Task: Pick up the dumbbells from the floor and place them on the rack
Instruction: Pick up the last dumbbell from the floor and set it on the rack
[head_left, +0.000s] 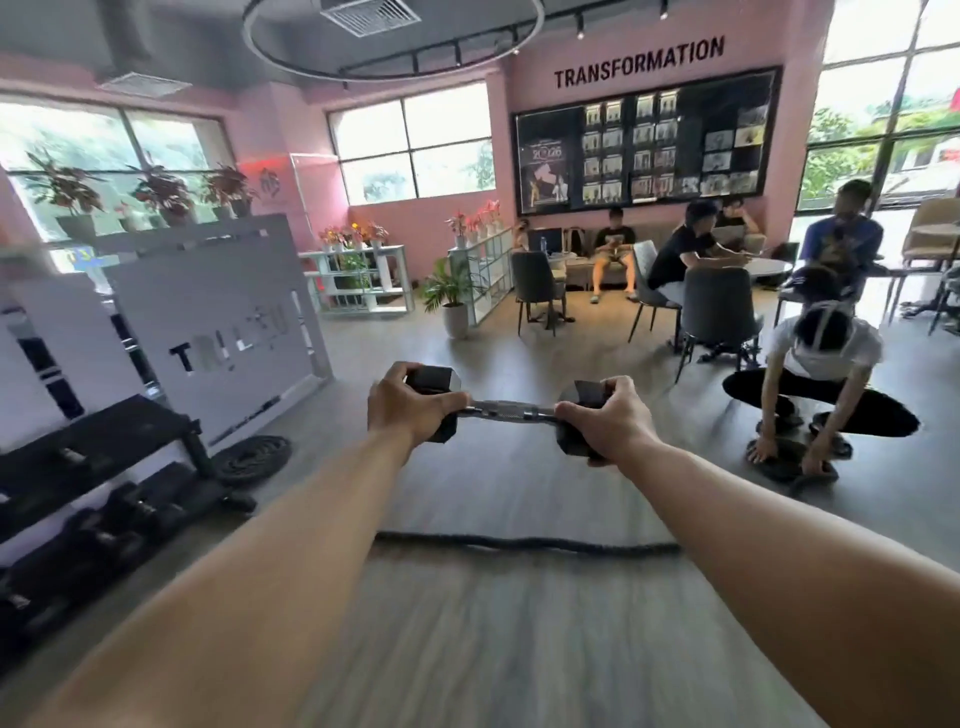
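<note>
Black dumbbell (506, 410) between left hand (410, 408), right hand (605, 415).

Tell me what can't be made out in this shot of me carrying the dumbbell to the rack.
- Dumbbell heads, head view: each hand's grip, left hand and right hand, covers any weight marking.
- Rack, head view: cut off by the left edge and blurred, so free slots are unclear.
- White panel lettering: partly unreadable.
</note>
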